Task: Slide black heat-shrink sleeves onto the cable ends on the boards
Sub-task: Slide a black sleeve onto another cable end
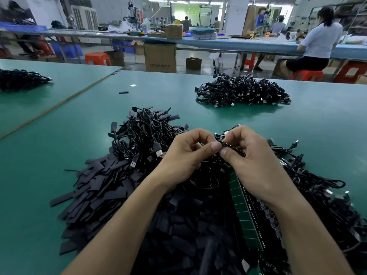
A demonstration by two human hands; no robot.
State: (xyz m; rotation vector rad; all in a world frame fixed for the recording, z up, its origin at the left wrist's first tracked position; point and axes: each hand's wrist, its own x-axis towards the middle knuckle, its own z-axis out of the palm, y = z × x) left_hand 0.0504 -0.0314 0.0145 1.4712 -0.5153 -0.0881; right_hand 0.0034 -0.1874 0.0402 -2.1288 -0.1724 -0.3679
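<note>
Head camera looks down on your two hands, which meet above a heap of black cables (143, 135) on the green table (59, 120). Your right hand (250, 155) is curled, with thumb and fingers pinching a small board (232, 148), a narrow dark strip with a row of pale dots along it. Your left hand (184, 153) is curled too, its thumb and forefinger pinching the left end of that same strip, so your two thumbs nearly touch. Whether a sleeve already sits between your left fingers I cannot tell; they cover that end.

The loose sleeves (95, 187), flat black pieces, lie in a wide pile under your left forearm and spread out to its left. Silver plugs (156, 151) on the cable ends show just beside your left knuckles. A long green board (242, 205) runs out from under your right wrist towards you, lying on more tangled cable.

Farther back on the table a second heap of cables (242, 92) sits well apart from your hands, a third heap (19, 78) lies at the far left, and one stray sleeve (123, 92) lies alone between them.

Beyond the table stands a cardboard box (159, 57) on the floor, and a person in a white shirt (319, 40) sits on a red stool (306, 74) at a long bench.
</note>
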